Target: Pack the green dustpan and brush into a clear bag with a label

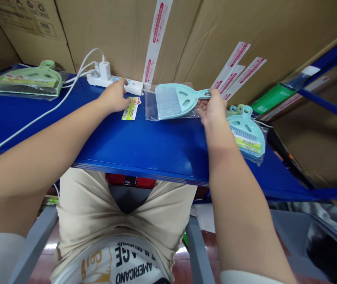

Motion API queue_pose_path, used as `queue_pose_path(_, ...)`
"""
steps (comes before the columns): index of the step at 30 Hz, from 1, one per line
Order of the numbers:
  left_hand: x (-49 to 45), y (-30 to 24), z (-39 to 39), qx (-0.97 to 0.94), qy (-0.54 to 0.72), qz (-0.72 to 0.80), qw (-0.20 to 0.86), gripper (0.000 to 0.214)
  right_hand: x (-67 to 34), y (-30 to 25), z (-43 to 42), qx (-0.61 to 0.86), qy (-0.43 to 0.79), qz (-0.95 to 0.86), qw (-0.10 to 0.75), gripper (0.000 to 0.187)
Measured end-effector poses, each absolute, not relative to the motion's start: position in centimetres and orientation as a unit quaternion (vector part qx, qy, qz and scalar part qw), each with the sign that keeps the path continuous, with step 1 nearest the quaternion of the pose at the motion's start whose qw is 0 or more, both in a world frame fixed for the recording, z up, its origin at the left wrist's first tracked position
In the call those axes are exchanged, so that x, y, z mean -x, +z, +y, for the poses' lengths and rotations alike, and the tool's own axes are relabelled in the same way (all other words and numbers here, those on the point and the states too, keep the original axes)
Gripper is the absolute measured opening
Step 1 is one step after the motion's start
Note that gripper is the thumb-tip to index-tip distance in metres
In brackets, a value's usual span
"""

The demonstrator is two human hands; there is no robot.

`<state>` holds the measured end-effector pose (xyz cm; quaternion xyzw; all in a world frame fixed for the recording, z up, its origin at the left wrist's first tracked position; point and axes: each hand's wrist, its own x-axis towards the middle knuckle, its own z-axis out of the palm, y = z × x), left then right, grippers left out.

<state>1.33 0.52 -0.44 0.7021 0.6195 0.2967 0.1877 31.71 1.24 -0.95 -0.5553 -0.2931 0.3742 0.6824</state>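
Note:
On the blue shelf (145,146) lies a light blue brush-and-dustpan set (174,100), partly inside a clear plastic bag (150,104). My right hand (212,108) is closed on the set's handle end and the bag's opening. My left hand (115,96) rests with curled fingers on a small printed label card (131,108), touching the white power strip (112,81) behind it.
A bagged green dustpan set (28,81) lies at the far left. Another bagged blue set (247,132) lies right of my right hand. White cables (38,114) run across the shelf. Cardboard boxes (121,31) with tape strips (239,67) form the back wall.

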Motion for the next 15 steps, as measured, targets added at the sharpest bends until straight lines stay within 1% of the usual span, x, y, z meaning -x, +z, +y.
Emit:
queue_pose_path(2, -1.5, -0.5, 0.5, -0.720, 0.294, 0.605, 0.171, 0.050, -31.6, -1.1, 1.2, 0.555, 0.377, -0.307, 0.675, 0.023)
queue_pose_path(5, -2.1, -0.4, 0.5, -0.723, 0.324, 0.580, 0.188, 0.020, -31.3, -1.1, 1.2, 0.550, 0.378, -0.313, 0.676, 0.023)
queue_pose_path(8, -2.8, -0.5, 0.5, -0.711, 0.391, 0.535, 0.236, 0.008, -31.0, -1.0, 1.3, 0.545, 0.377, -0.289, 0.691, 0.022)
queue_pose_path(9, -3.0, -0.6, 0.6, -0.705, 0.409, 0.522, 0.252, 0.006, -30.9, -0.9, 1.3, 0.543, 0.377, -0.286, 0.694, 0.022)
queue_pose_path(11, -3.3, -0.8, 0.6, -0.694, 0.427, 0.506, 0.283, 0.009, -30.6, -0.9, 1.4, 0.536, 0.377, -0.297, 0.695, 0.024)
queue_pose_path(15, -3.5, -0.8, 0.3, -0.668, 0.424, 0.512, 0.334, 0.016, -29.9, -1.2, 1.6, 0.511, 0.374, -0.348, 0.691, 0.028)
